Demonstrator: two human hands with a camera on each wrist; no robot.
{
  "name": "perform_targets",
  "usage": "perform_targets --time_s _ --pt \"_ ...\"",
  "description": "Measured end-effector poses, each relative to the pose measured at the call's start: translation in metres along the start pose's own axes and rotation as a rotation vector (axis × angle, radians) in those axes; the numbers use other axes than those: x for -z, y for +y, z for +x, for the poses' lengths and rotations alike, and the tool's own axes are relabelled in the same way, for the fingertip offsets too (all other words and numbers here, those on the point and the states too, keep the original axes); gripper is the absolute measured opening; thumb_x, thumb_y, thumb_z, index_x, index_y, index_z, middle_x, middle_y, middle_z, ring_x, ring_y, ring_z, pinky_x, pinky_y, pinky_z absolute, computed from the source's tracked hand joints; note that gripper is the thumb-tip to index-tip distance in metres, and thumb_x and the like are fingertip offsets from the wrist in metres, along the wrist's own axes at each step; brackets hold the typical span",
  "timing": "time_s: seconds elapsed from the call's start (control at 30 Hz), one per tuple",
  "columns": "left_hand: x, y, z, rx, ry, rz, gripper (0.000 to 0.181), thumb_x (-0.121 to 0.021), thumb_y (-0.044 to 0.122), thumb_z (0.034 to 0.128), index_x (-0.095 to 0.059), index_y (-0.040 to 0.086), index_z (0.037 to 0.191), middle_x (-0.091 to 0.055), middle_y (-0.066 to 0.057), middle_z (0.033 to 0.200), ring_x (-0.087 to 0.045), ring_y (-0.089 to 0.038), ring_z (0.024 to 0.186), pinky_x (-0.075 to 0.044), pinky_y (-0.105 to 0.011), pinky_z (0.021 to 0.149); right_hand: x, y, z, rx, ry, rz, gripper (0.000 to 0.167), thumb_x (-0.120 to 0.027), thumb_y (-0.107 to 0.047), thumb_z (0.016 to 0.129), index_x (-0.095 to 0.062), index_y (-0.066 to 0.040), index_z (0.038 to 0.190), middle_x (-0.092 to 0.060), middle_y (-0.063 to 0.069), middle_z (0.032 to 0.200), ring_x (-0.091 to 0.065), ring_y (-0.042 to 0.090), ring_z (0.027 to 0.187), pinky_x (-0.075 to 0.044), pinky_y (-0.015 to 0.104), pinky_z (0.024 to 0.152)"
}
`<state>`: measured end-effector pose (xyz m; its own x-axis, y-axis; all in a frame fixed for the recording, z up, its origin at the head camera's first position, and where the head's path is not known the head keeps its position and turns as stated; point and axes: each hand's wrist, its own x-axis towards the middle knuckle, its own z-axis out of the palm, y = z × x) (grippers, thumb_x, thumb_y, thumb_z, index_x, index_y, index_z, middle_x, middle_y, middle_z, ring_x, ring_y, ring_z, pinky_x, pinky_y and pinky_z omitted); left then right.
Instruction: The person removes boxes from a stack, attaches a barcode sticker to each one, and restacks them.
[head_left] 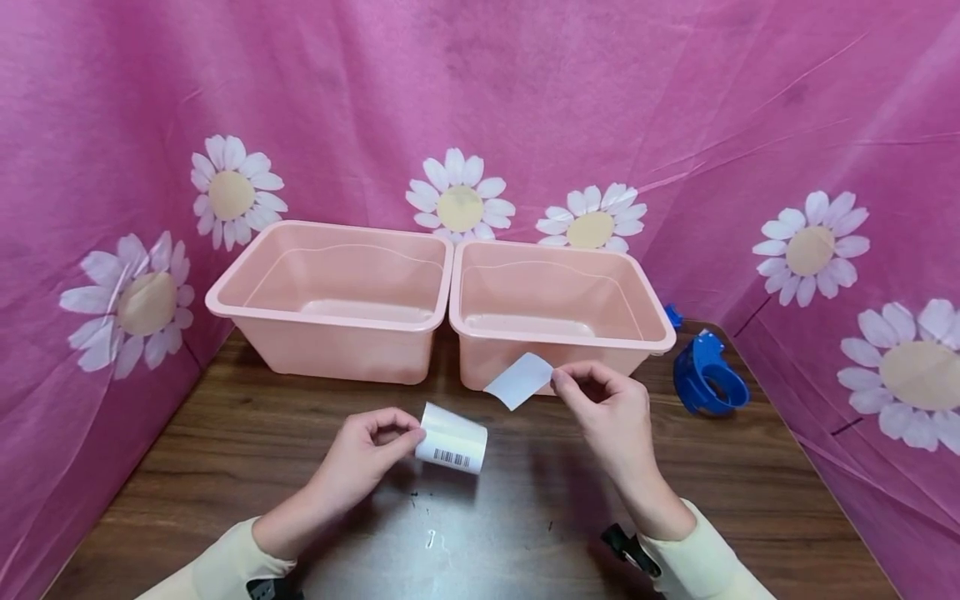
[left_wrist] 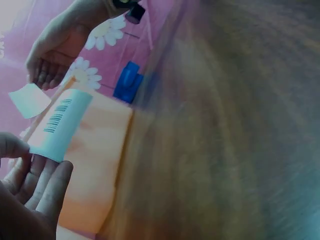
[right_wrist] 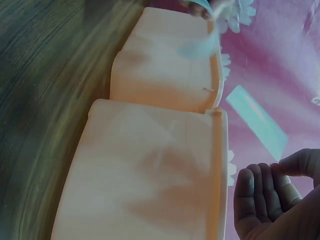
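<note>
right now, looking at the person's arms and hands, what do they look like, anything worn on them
The left hand and right hand are bare, with no gloves or rings visible. The left sleeve and right sleeve are plain pale cream, reaching toward the wrists. A black device with a small boxy part sits at the right wrist; another black item shows at the left.

Pink cloth [head_left: 480, 75] w/ lg wht daisies [head_left: 460, 208] hangs behind & beside dk brn wood tbl [head_left: 750, 500] w/ pale glare [head_left: 472, 542].
</note>
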<state>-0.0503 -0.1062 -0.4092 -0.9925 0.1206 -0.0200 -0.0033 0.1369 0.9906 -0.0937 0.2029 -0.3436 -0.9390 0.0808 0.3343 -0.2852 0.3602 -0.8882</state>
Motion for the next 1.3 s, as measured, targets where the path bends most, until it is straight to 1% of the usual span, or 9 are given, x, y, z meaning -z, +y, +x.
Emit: perform_targets --time_s 0.13,0.33,0.53,0.6,0.7,0.87,1.03,1.13,1.3 --pt "-0.008 -0.009 -0.002 0.036 -0.048 -0.011 0.019 -0.077 0.006 0.1027 -0.076 -0.012 0.109 -0.083 -0.021 0.105 -0.078 -0.006 0.082 -0.069 -0.027 0.078 0.002 0.002 0.0 0.004 -0.005 -0.003 0.009 -0.083 -0.012 0.102 -0.085 -0.007 0.095 -0.081 -0.007 0.085 -0.072 0.004 0.077 -0.058 0.016 0.069" --pt "-0.017 -0.018 -0.007 0.071 -0.08 0.091 0.012 -0.078 0.004 0.0977 -0.077 -0.007 0.099 -0.082 -0.015 0.089 -0.074 -0.01 0.073 -0.064 -0.022 0.064 0.001 0.001 0.0 -0.002 -0.005 -0.008 0.008 -0.084 -0.012 0.101 -0.086 -0.007 0.096 -0.082 0.004 0.087 -0.071 0.004 0.076 -0.057 0.016 0.068" --pt "-0.022 -0.021 -0.01 0.099 -0.098 0.142 0.009 -0.081 0.006 0.0938 -0.078 -0.002 0.092 -0.078 -0.006 0.082 -0.071 -0.01 0.067 -0.062 -0.022 0.059 0.001 0.0 0.0 -0.012 -0.003 -0.025 0.008 -0.084 -0.014 0.101 -0.086 -0.008 0.096 -0.083 0.002 0.087 -0.071 0.003 0.078 -0.057 0.016 0.07" --pt "-0.023 -0.022 -0.011 0.099 -0.09 0.176 0.01 -0.083 0.008 0.0927 -0.078 0.001 0.089 -0.077 -0.003 0.079 -0.07 -0.008 0.065 -0.061 -0.022 0.057 0.001 0.0 0.0 -0.012 -0.002 -0.029 0.008 -0.084 -0.014 0.101 -0.086 -0.008 0.096 -0.082 -0.001 0.086 -0.071 0.003 0.078 -0.057 0.016 0.07" --pt "-0.023 -0.022 -0.012 0.066 -0.069 0.267 0.012 -0.085 0.012 0.091 -0.077 0.007 0.085 -0.076 0.001 0.075 -0.065 -0.004 0.061 -0.056 -0.02 0.055 0.001 0.002 0.0 -0.012 -0.004 -0.02 0.008 -0.084 -0.013 0.101 -0.086 -0.008 0.096 -0.081 -0.002 0.085 -0.071 0.004 0.077 -0.058 0.016 0.07" --pt "-0.024 -0.021 -0.013 0.016 -0.027 0.377 0.013 -0.087 0.015 0.0883 -0.076 0.014 0.081 -0.072 0.007 0.073 -0.058 -0.001 0.06 -0.05 -0.019 0.055 0.001 0.004 0.001 -0.012 -0.013 -0.006 0.009 -0.083 -0.013 0.102 -0.086 -0.007 0.096 -0.082 0.008 0.088 -0.071 0.005 0.077 -0.059 0.017 0.07" --pt "-0.022 -0.019 -0.013 0.02 -0.014 0.389 0.012 -0.086 0.014 0.0865 -0.076 0.015 0.08 -0.072 0.007 0.072 -0.058 -0.001 0.059 -0.05 -0.019 0.055 0.0 0.006 0.001 -0.014 -0.016 -0.005 0.008 -0.083 -0.013 0.101 -0.086 -0.007 0.096 -0.082 0.012 0.089 -0.071 0.005 0.077 -0.059 0.016 0.07" --pt "-0.02 -0.015 -0.012 0.017 0.005 0.386 0.01 -0.086 0.013 0.0867 -0.078 0.015 0.082 -0.074 0.007 0.074 -0.061 -0.001 0.063 -0.053 -0.019 0.06 0.0 0.006 0.002 -0.017 -0.017 -0.011 0.009 -0.084 -0.014 0.101 -0.087 -0.007 0.096 -0.082 0.011 0.088 -0.071 0.005 0.077 -0.059 0.017 0.07" --pt "-0.016 0.004 -0.002 -0.056 0.09 0.355 0.012 -0.088 0.013 0.0923 -0.08 0.017 0.085 -0.078 0.007 0.077 -0.064 -0.003 0.069 -0.055 -0.019 0.068 -0.002 0.004 0.005 -0.022 -0.013 -0.035 0.01 -0.084 -0.017 0.101 -0.087 -0.009 0.095 -0.081 0.006 0.086 -0.068 0.007 0.075 -0.056 0.017 0.068"
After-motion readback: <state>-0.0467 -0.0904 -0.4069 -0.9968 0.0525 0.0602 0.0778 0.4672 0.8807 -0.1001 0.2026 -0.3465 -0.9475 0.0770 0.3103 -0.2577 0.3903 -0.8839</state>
